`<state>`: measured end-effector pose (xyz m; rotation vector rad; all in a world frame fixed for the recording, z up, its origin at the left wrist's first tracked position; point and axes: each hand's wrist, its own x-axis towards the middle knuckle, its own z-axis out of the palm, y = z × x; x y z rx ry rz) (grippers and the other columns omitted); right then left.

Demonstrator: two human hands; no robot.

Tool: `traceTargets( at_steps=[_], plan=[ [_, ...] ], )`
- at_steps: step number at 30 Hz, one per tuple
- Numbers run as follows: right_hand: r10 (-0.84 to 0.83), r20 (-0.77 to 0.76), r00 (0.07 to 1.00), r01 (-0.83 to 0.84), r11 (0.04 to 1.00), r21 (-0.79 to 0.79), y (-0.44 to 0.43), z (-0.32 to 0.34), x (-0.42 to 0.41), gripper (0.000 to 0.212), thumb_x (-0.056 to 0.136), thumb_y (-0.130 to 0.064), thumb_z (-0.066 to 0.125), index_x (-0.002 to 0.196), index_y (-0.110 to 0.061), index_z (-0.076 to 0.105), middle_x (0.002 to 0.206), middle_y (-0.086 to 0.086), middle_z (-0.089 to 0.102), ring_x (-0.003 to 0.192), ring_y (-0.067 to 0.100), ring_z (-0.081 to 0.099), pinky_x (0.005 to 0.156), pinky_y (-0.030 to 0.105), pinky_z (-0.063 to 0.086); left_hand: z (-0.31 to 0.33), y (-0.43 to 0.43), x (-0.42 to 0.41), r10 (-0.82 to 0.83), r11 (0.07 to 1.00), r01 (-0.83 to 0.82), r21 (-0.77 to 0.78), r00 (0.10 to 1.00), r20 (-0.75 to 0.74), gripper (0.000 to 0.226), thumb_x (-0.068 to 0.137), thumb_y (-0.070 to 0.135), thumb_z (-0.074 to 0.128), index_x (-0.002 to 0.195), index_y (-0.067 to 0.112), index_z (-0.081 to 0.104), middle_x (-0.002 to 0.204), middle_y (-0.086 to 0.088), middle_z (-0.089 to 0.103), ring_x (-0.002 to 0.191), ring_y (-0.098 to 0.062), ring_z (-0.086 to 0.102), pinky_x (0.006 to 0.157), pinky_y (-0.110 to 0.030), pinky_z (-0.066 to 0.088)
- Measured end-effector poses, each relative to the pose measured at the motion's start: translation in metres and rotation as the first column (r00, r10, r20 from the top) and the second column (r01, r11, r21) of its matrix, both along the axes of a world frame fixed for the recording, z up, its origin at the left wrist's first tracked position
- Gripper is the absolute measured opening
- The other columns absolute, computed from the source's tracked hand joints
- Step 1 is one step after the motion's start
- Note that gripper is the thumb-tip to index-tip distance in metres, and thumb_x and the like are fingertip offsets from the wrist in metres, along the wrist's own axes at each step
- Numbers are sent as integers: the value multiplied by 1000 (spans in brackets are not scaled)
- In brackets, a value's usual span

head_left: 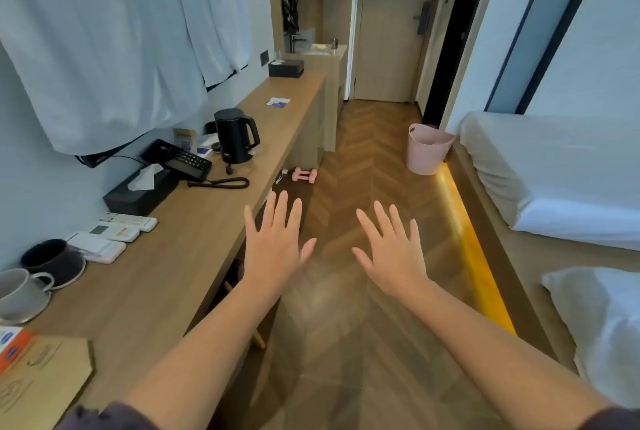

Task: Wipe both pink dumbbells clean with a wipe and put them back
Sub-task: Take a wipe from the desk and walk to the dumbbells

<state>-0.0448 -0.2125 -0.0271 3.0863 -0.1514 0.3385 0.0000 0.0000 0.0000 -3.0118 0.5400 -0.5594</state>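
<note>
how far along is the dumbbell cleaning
Nothing looks done yet. The pink dumbbells lie on the floor by the desk, untouched. In hand: nothing, left hand and right hand are both open and empty. Left: fetch a wipe, clean both, put them back.

The floor (363,139) is herringbone wood with a soft sheen that catches the light. The long desk (194,222) has a smooth, matt wood-grain top. The kettle (235,135) looks like matt black plastic; the tissue box (138,199) is matt black too, its tissue (143,180) thin white paper. The pink dumbbells (304,175) have a dull, smooth coating, and the pink bin (427,152) is smooth plastic. The grey cup (19,291) looks like glazed ceramic. The hanging sheet (104,49) and the bedding (554,170) are white cloth, softly creased
</note>
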Motion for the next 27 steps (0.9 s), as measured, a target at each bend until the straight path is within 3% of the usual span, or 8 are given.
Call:
traceTargets(
  at_steps=[18, 27],
  plan=[
    [119, -71, 990, -113, 990, 82, -112, -26, 206, 67, 101, -55, 30, 158, -33, 2, 167, 4, 0, 153, 31, -1, 120, 56, 11, -22, -116, 189, 76, 997, -77, -3, 997, -12, 73, 91, 65, 36, 150, 23, 29, 160, -8, 25, 149, -27, 14, 116, -58, 11],
    [112, -88, 990, -104, 990, 91, -152, -32, 271, 67, 101, -55, 30, 157, -33, 1, 167, 4, -1, 153, 30, 0, 119, 55, 11, -36, -148, 261, 80, 996, -81, -22, 996, -23, 73, 89, 66, 39, 148, 22, 36, 157, -9, 32, 147, -28, 21, 115, -56, 13]
  ],
)
